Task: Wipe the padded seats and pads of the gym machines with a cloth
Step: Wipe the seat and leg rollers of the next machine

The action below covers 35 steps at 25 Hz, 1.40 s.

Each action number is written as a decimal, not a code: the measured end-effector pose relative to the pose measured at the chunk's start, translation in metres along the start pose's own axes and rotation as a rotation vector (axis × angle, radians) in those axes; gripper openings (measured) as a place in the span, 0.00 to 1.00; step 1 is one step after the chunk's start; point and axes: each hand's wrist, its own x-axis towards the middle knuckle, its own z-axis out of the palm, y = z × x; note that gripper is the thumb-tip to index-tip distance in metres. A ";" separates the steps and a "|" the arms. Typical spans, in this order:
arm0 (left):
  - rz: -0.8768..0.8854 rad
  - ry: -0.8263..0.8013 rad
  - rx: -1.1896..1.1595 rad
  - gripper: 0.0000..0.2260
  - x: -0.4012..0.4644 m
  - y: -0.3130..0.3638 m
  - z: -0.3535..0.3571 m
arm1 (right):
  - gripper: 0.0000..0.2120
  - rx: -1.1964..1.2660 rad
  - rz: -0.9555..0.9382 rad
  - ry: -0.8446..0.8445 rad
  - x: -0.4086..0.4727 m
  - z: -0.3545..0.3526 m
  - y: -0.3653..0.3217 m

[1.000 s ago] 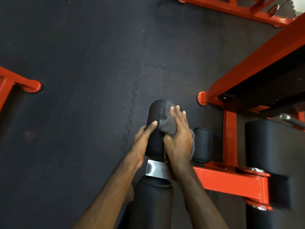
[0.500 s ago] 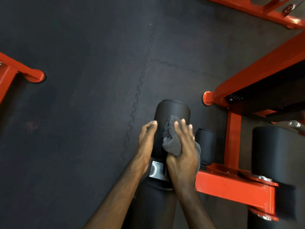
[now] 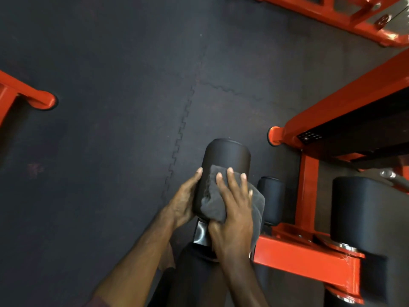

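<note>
Right hand [image 3: 234, 209] flat, fingers extended, pressing grey cloth [image 3: 213, 204] onto black roller pad [image 3: 226, 158]. Left hand [image 3: 184, 201] cups pad's left side.

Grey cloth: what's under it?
The grey cloth lies on the black roller pad, pressed down by the right hand. The left hand steadies the pad's side. The pad surface beneath the cloth is covered.

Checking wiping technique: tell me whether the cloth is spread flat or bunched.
Bunched: the grey cloth shows folds and creases, gathered under the right hand on the roller pad.
</note>
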 end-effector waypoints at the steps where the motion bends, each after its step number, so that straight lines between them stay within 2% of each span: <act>1: 0.008 0.002 0.015 0.25 0.000 -0.001 0.001 | 0.38 0.004 0.014 0.007 0.016 -0.001 0.000; 6: 0.117 0.102 0.122 0.23 0.003 -0.011 0.006 | 0.41 0.030 0.121 0.052 0.105 -0.008 -0.002; 8: 0.186 0.176 0.188 0.23 0.004 -0.013 0.008 | 0.41 0.086 0.129 0.075 0.096 -0.010 0.001; 11: 0.312 0.378 0.288 0.17 0.004 -0.016 0.021 | 0.41 0.089 0.048 0.051 0.029 -0.007 -0.003; 14: 0.370 0.417 0.434 0.22 -0.004 -0.023 0.028 | 0.38 0.136 0.075 0.080 -0.005 -0.006 -0.002; 15: 0.387 0.428 0.491 0.26 -0.008 -0.026 0.029 | 0.37 0.183 0.090 0.096 0.009 -0.008 0.001; 17: 0.396 0.432 0.556 0.40 -0.006 -0.033 0.025 | 0.39 0.207 0.103 0.105 0.055 -0.011 0.006; 19: 0.405 0.427 0.605 0.45 -0.003 -0.037 0.024 | 0.41 0.175 0.115 0.110 0.099 -0.011 0.009; 22: 0.402 0.455 0.611 0.38 -0.009 -0.040 0.027 | 0.40 0.140 0.077 0.046 0.077 -0.010 0.007; 24: 0.420 0.476 0.365 0.22 -0.010 -0.032 0.018 | 0.37 0.027 -0.026 -0.056 0.022 -0.010 0.003; 25: 0.381 0.449 0.225 0.17 -0.008 -0.026 0.012 | 0.36 -0.016 -0.081 -0.084 0.000 -0.011 0.004; 27: 0.206 0.258 0.047 0.21 -0.009 -0.014 0.004 | 0.37 -0.038 -0.123 -0.111 -0.003 -0.012 0.011; 28: 0.124 0.142 0.029 0.24 -0.010 -0.008 0.004 | 0.39 -0.046 -0.132 -0.115 0.015 -0.012 0.014; 30: 0.027 0.005 0.039 0.24 -0.010 0.002 0.006 | 0.43 -0.041 -0.092 -0.105 0.056 -0.012 0.014; 33: 0.004 0.015 0.099 0.24 -0.009 0.006 0.005 | 0.43 0.042 0.007 -0.017 0.090 -0.013 0.012; 35: 0.010 0.048 0.118 0.24 -0.010 0.002 0.004 | 0.44 0.070 -0.003 -0.028 0.062 -0.013 0.005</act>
